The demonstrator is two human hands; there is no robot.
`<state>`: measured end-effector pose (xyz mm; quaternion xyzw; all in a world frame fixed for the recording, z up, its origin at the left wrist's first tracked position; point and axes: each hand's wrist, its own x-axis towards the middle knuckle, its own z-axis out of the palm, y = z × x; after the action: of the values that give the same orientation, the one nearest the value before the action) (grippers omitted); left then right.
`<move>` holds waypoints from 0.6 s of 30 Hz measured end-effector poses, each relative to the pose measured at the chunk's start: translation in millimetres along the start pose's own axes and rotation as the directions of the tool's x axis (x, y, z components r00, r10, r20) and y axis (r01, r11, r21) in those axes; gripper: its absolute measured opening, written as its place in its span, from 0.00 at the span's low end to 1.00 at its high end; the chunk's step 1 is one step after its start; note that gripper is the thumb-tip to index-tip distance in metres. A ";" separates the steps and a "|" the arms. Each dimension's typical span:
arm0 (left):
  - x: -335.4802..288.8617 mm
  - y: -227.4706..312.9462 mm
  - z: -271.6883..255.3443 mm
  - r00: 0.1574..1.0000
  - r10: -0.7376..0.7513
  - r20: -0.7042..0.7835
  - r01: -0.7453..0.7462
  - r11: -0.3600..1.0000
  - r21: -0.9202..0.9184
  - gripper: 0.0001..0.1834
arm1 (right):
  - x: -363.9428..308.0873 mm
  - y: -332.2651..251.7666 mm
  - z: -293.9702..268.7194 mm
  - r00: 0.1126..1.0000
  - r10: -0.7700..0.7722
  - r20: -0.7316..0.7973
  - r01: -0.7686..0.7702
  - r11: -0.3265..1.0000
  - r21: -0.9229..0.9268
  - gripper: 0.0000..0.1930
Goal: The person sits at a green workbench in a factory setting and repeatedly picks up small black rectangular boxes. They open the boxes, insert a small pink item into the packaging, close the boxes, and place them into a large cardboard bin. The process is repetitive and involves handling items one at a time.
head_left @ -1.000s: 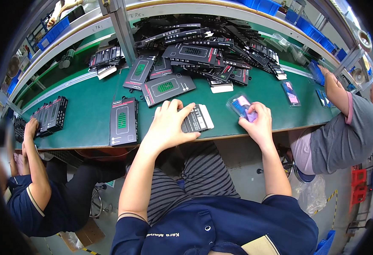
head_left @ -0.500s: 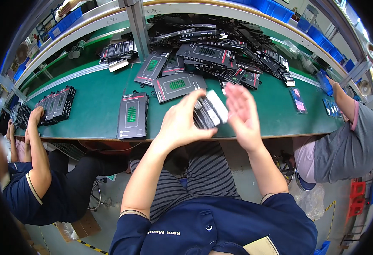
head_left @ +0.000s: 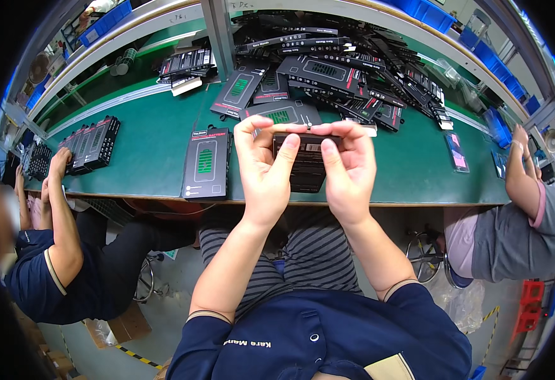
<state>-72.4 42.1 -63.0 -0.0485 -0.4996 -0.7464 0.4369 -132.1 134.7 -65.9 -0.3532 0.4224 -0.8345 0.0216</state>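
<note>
A small black battery box is held upright between both hands, just above the table's front edge. My left hand grips its left side, thumb on the printed face and fingers bent over the top edge. In the same way my right hand holds the right side, its thumb beside a white label. The fingertips of both hands meet at the box's top, where they partly hide it. Left of my hands a black battery box with a green battery picture lies flat. Behind my fingers lies another such box, partly covered.
A large heap of black boxes fills the back of the green table, beside a metal post. A phone-shaped item lies to the right. At left, a co-worker's hand touches a row of boxes. Another person sits at right.
My right hand, open beside the box before, has closed on it. The box has turned from showing its white end to showing its dark printed side, and both hands now hold it.
</note>
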 end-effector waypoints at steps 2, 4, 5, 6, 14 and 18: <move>-0.6 0.0 1.0 0.998 -0.049 -0.030 0.049 0.999 0.018 0.12 | 2.1 -1.7 -4.0 0.997 0.079 -0.005 -0.079 0.996 0.051 0.07; 1.4 -9.1 -2.3 1.000 0.019 -0.008 -0.018 0.999 0.049 0.10 | 5.2 -2.3 -6.1 0.993 0.113 0.021 -0.114 0.988 0.103 0.06; 1.9 -10.6 -3.5 0.999 0.053 0.010 -0.054 0.997 0.062 0.09 | 6.4 0.9 -8.9 0.990 0.139 0.008 -0.139 0.988 0.068 0.11; 2.1 -11.1 -4.8 0.996 0.088 0.027 -0.089 0.993 0.074 0.09 | 3.1 7.3 -12.4 0.998 0.050 0.038 -0.051 0.999 0.007 0.14; 1.5 0.6 -19.5 0.979 0.193 -0.070 -0.147 0.896 0.419 0.13 | -22.2 28.7 -17.7 0.908 -0.365 0.203 0.417 0.763 -0.493 0.24; -6.2 44.8 -47.4 0.855 -0.512 -0.079 0.517 0.852 0.083 0.36 | -19.2 21.0 -3.2 0.669 -0.299 0.680 0.644 0.690 -0.331 0.17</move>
<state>-20.0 3.1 -58.2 0.1295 -0.5197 -0.8107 0.2366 -125.1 129.9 -93.2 -0.6800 0.5022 -0.5027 -0.1807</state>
